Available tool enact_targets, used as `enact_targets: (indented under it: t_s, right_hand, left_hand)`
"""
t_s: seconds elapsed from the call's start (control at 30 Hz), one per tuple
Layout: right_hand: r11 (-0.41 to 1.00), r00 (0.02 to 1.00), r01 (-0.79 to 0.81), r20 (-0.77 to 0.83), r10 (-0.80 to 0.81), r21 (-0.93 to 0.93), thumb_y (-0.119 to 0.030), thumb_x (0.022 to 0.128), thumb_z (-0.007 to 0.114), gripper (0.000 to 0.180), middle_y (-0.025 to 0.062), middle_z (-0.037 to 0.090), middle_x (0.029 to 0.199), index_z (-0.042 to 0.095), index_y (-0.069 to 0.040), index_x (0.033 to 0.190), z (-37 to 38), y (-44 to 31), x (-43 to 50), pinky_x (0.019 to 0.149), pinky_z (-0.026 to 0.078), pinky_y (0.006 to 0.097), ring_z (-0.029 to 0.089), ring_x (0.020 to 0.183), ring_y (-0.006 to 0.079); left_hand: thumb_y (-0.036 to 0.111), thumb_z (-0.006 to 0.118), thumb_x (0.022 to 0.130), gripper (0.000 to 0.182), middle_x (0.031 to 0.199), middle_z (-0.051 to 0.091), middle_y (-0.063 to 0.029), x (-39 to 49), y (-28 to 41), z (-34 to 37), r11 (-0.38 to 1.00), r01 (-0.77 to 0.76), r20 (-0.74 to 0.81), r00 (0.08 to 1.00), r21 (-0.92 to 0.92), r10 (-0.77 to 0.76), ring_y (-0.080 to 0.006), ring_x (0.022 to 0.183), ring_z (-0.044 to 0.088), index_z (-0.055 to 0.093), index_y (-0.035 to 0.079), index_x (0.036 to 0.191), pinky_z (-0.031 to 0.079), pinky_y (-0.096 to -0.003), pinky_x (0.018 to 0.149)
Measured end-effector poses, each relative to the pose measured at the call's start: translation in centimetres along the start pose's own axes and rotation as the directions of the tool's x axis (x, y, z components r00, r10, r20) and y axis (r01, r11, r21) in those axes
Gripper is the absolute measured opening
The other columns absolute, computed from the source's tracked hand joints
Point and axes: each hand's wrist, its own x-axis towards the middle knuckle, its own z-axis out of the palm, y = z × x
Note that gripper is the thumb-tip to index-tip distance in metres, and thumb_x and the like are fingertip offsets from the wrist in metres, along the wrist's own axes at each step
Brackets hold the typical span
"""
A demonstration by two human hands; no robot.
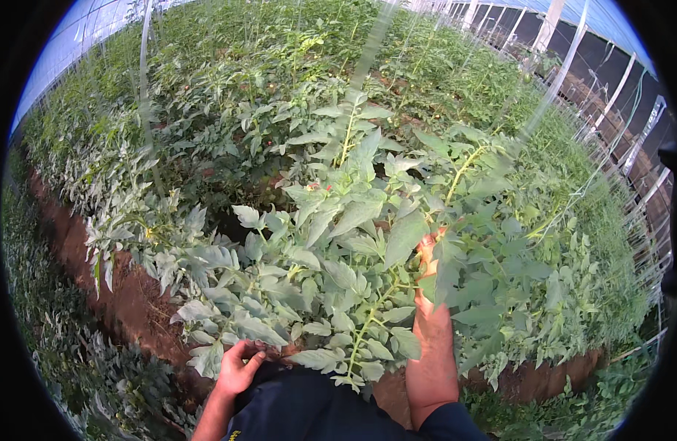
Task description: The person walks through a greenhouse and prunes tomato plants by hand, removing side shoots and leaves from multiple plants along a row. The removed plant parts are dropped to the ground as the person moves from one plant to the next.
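Leafy tomato plants (338,215) fill the space before me. My left hand (242,364) is low, close to my dark clothing, at the lower edge of the foliage. Its thumb and fingers are bent beside a tomato leaf (255,328), and the fingertips are partly hidden, so a hold cannot be made out. My right arm reaches up into the plants, with my right hand (428,251) among the stems below a pale green shoot (462,171). Leaves cover most of its fingers. A leafy branch (366,325) hangs between my two arms.
Bare reddish soil (128,297) runs along the left, with more plants (106,375) beyond it. Pale strings (145,99) hang down through the foliage. White posts (548,27) and a dark side wall (584,69) stand at right under plastic sheeting (619,22).
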Motion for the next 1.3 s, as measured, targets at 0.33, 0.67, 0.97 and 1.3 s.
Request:
enact_targets:
  t_s: [0.33,0.67,0.97,1.3]
  right_hand:
    - [0.372,0.643,0.379,-0.047,-0.764,-0.847,-0.013,0.104,0.074,0.041,0.0107,0.068,0.121,0.055,-0.002,0.138,9.1,-6.6,-7.4,0.096,0.055,0.0391,0.066,0.108,0.0228]
    - [0.543,0.561,0.477,-0.236,-0.793,-0.691,-0.01,0.105,0.074,0.046,0.0107,0.069,0.108,0.047,-0.001,0.142,9.9,-7.5,-6.8,0.089,0.057,0.0342,0.071,0.093,0.0205]
    - [0.576,0.552,0.603,-0.233,-0.801,-0.551,-0.022,0.116,0.062,0.023,0.0069,0.067,0.101,0.05,-0.007,0.128,4.4,-10.7,5.6,0.071,0.064,0.0411,0.072,0.081,0.0197]
    - [0.663,0.871,0.381,0.009,-0.492,-0.644,-0.013,0.098,0.088,0.024,0.004,0.076,0.095,0.071,-0.001,0.109,15.1,-9.8,9.2,0.062,0.049,0.0238,0.07,0.072,0.0116]
  left_hand:
    - [0.006,0.077,0.103,0.02,0.108,0.08,-0.0091,2.7,-1.9,-1.1,0.923,-0.074,0.138,0.99,0.377,0.023,-0.0143,0.101,0.074,0.071,-0.002,0.12,0.058,-0.0343,0.094]
    - [0.005,0.075,0.104,0.018,0.108,0.079,-0.0061,3.6,0.8,0.0,0.999,0.012,0.197,0.98,0.045,-0.021,-0.0139,0.099,0.073,0.071,-0.002,0.12,0.058,-0.0333,0.094]
    - [-0.002,0.069,0.105,0.02,0.113,0.073,-0.0027,3.8,0.1,0.1,0.987,-0.023,0.24,0.969,-0.16,0.062,-0.0114,0.107,0.068,0.066,0.001,0.124,0.054,-0.0306,0.098]
    - [-0.003,0.07,0.105,0.012,0.113,0.072,-0.0039,1.6,-2.2,-1.4,0.998,-0.01,0.119,0.993,0.056,0.004,-0.012,0.103,0.068,0.063,0.001,0.114,0.056,-0.0305,0.093]
